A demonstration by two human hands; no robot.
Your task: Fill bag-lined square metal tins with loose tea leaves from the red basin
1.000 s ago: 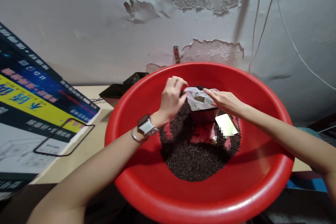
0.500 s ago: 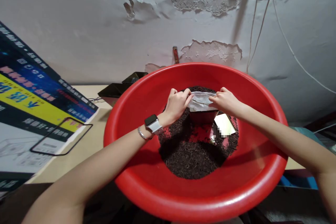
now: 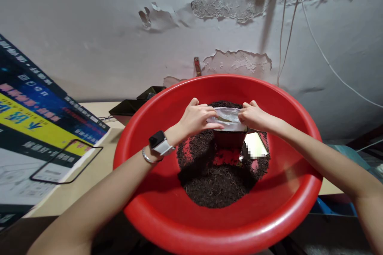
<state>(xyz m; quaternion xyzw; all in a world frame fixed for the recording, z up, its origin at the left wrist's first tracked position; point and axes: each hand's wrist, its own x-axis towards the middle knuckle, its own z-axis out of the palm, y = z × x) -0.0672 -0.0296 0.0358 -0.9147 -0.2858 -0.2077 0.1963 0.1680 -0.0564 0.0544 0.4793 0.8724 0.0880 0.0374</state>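
Observation:
A big red plastic basin fills the middle of the view, with a heap of dark loose tea leaves in its bottom. A small dark red packet with a silvery top edge stands in the heap. My left hand, with a watch and a bangle on the wrist, pinches the left end of that silvery edge. My right hand pinches the right end. The edge is pressed flat between them. A shiny foil packet lies on the leaves just right of it.
A large printed cardboard box leans at the left over a pale table. Black trays sit behind the basin. The wall behind has peeling paint and hanging cables. Something blue lies at lower right.
The packet's mouth stood open one second ago. Both hands have since pulled its top edge sideways and pressed it flat and shut.

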